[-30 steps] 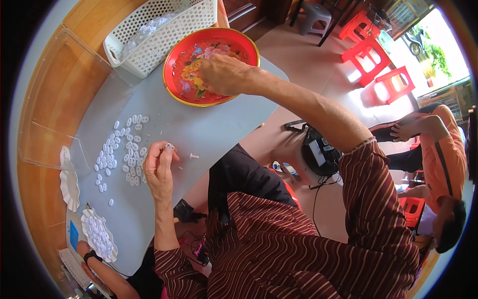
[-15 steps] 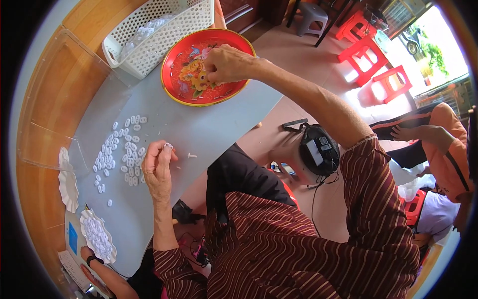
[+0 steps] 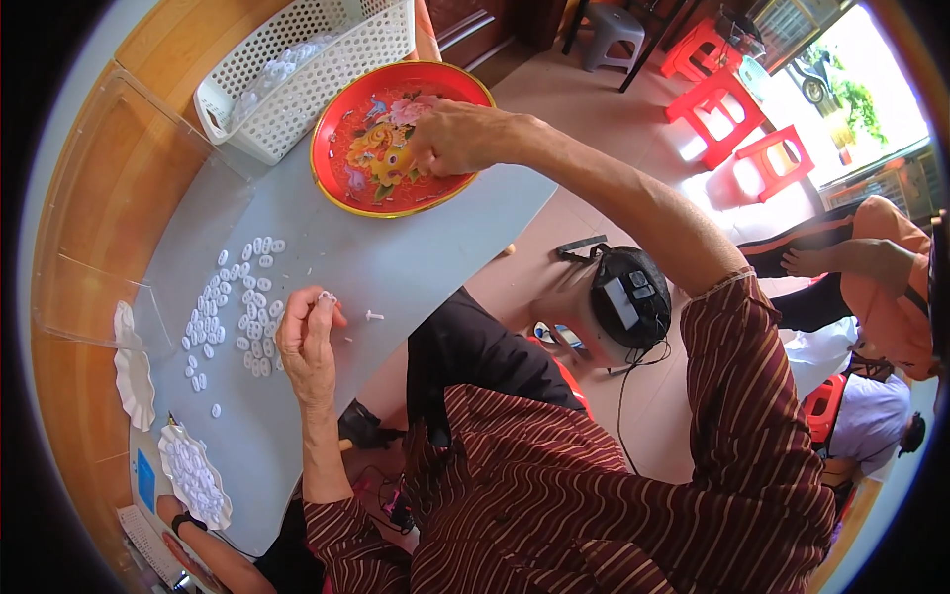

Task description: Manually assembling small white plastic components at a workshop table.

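Right hand (image 3: 460,139) is over the red floral tray (image 3: 338,139), fingers bunched and pointing down-left; fingertips hidden, so can't tell if it has hold of anything. Left hand (image 3: 307,342) sits above the bench (image 3: 406,252), thumb and index finger pinched together on a small white piece (image 3: 328,298), other fingers curled in.

Key relation: tray is far and slightly right of the left hand, well apart from it; right hand is already at the tray's right half, so it's the nearer one to the tray's contents. Held piece's long axis: can't tell, fingers cover most of it. Loose white T-shaped piece (image 3: 375,317) lies on the bench just right of the left hand, long axis roughly left-right, broad end toward that hand.

Looks: held piece is white, tiny, mostly covered. White oval pieces (image 3: 204,315) lie scattered left of the left hand, flat, darker marks in the middle. Tray has small pale bits (image 3: 391,198), too small to identify.
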Motion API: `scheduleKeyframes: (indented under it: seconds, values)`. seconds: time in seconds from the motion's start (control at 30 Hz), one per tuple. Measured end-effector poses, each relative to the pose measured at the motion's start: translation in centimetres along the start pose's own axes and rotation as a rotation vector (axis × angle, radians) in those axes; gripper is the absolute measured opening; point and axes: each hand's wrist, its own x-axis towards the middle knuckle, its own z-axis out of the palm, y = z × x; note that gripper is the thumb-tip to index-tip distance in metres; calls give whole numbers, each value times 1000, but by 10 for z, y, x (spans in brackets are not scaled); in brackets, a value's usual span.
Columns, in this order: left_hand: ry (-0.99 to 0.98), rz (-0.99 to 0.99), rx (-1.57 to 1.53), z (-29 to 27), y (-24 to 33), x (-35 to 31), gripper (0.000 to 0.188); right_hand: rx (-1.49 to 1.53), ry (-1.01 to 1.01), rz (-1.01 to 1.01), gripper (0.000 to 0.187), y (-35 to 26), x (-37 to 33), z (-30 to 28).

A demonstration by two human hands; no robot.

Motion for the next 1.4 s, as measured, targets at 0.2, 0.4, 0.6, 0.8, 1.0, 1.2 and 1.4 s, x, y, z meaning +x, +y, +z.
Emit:
scheduleKeyframes:
  seconds: [0.2, 0.4, 0.6, 0.8, 1.0, 1.2, 1.4]
  values:
    - [7, -2, -30, 0, 0, -1, 16, 330, -51, 157, 17, 12, 6, 1]
    - [5, 21, -34, -1, -1, -1, 15, 242, 96, 96, 16, -1, 7, 4]
    - [13, -1, -5, 1, 0, 1, 15, 234, 166, -111, 12, -29, 29, 16]
    - [15, 10, 0, 0, 0, 0, 15, -71, 62, -99, 15, -56, 44, 16]
    - [14, -8, -13, 3, 5, -1, 15, -115, 26, -31, 14, -49, 47, 11]
    - [38, 12, 4, -2, 1, -1, 14, 354, 315, -74, 16, -44, 40, 17]
    - [104, -142, -233, -8, 6, -3, 15, 869, 272, -84, 15, -114, 16, 38]
